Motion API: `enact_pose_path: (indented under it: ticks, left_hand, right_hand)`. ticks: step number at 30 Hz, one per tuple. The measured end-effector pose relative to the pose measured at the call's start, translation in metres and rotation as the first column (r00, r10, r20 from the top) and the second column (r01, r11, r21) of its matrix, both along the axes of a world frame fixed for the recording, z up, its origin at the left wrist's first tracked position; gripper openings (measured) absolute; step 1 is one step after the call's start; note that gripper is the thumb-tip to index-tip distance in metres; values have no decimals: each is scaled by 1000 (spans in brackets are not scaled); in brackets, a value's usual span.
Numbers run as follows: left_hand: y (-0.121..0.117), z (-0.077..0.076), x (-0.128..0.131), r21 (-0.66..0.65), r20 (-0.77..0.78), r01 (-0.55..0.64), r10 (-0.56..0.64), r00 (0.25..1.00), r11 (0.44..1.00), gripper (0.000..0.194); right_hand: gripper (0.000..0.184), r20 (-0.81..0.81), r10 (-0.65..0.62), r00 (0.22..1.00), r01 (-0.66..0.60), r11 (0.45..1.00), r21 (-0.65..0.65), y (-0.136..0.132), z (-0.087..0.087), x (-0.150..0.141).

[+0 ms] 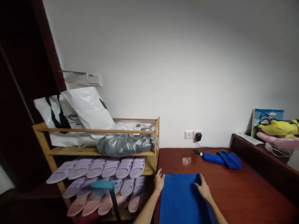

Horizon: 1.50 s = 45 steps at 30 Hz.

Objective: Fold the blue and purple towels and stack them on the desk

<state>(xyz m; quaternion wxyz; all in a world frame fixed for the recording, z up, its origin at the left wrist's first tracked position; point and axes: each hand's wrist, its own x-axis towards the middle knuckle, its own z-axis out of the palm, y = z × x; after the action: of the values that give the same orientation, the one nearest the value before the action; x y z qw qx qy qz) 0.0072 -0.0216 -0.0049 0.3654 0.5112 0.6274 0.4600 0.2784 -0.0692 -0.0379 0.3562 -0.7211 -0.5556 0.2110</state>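
Note:
A flat blue cloth (179, 199) lies on the reddish-brown wooden tabletop directly in front of me, its lower end cut off by the frame. My left hand (159, 181) is at its far left corner, with the thumb and fingers apart beside the edge. At the far right corner, my right hand (203, 188) has its thumb and fingers around the cloth's edge, which is slightly lifted and folded there. Farther back on the table lies a second, bunched blue cloth (230, 160) with a narrow rolled part.
A wooden shoe rack (100, 151) on the left holds several slippers (109, 167), white bags (86, 109) and a remote (137, 128). A black adapter (198, 137) sits in the wall socket. The raised ledge (247, 149) on the right bears a yellow plush toy (277, 127).

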Motion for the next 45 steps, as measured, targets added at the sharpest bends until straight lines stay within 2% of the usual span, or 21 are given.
enact_pose_path:
  ticks: [2,4,6,8,9,11,14,17,20,22,24,27,30,33,35,39,41,43,45]
  left_hand:
    - [-10,-5,13,70,-90,80,-74,993,994,43]
    - [-22,-11,29,136,-225,219,-185,957,966,49]
    - [-31,-19,44,157,-475,382,-269,838,911,52]
    - [-34,-27,51,82,-710,480,-287,643,873,53]
    - [-34,-31,51,34,-776,487,-284,563,873,52]
    - [-29,-36,43,-25,-817,457,-282,503,889,52]
    - [-21,-40,25,-35,-824,420,-264,501,907,54]
    - [-16,-41,14,-33,-834,378,-234,500,925,55]
    - [-13,-35,14,-55,-842,354,-234,486,934,56]
    - [-12,-25,16,-117,-832,356,-287,476,927,56]
    - [-18,-13,19,-159,-821,376,-334,462,913,58]
    - [-45,-6,23,-62,-840,457,-293,456,887,61]
    - [-87,-23,23,52,-859,579,-259,441,814,64]
    - [-116,-43,19,65,-867,633,-271,419,771,65]
    - [-121,-46,17,76,-869,617,-252,427,783,63]
    - [-111,-32,22,93,-871,563,-207,446,821,59]
    - [-110,-29,24,100,-871,558,-198,449,824,59]
    - [-114,-38,24,136,-884,588,-170,435,798,64]
    - [-122,-57,19,186,-909,636,-115,401,749,72]
  right_hand:
    - [69,31,39,999,-40,999,33,2,-6,-22]
    - [64,78,132,988,-137,988,64,5,-9,-51]
    - [58,161,274,948,-285,957,54,7,-9,-78]
    - [56,254,380,890,-390,921,-10,9,-7,-94]
    - [57,293,400,868,-404,913,-50,10,-5,-97]
    - [59,360,370,857,-353,929,-113,10,-5,-88]
    - [63,458,236,857,-192,971,-140,10,-11,-53]
    - [65,501,103,859,-34,989,-145,9,-23,-13]
    - [67,498,63,865,25,985,-168,12,-28,11]
    - [69,485,92,869,17,976,-216,14,-22,14]
    - [72,471,124,873,-2,968,-250,12,-10,7]
    - [73,469,140,872,-68,984,-166,-11,4,-20]
    - [66,444,232,866,-220,972,-79,-52,3,-54]
    - [63,428,286,857,-271,958,-98,-84,-7,-73]
    - [63,442,283,851,-257,959,-120,-91,-10,-75]
    - [62,470,280,837,-265,959,-101,-81,-2,-70]
    - [62,480,262,837,-255,963,-81,-76,2,-71]
    - [62,489,227,842,-227,972,-60,-79,-2,-75]
    - [62,496,211,842,-217,975,-46,-89,-15,-78]
